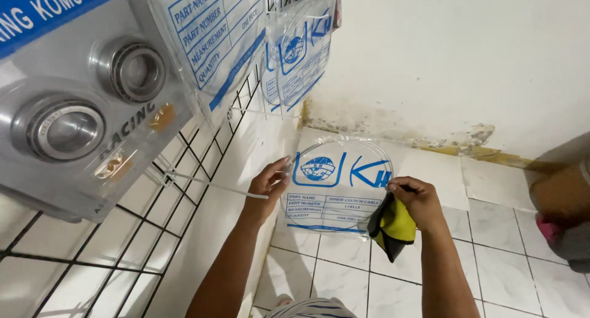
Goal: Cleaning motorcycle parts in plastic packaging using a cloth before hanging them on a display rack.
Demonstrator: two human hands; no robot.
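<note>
A clear plastic bag point(335, 189) with blue printing and a coiled cable inside hangs between my two hands. My left hand point(267, 186) pinches its left top corner, close to a white hook peg point(215, 186) that sticks out of the wire grid point(153, 232). My right hand point(418, 198) grips the bag's right edge. The same hand also holds a yellow and black cloth point(393, 227), which droops below the fingers.
A blister pack with two metal bearings point(80, 109) hangs on the grid at upper left. More clear printed bags point(264, 41) hang above. White floor tiles point(491, 262) lie below, a stained white wall point(461, 59) behind. Another person's arm point(562, 192) is at right.
</note>
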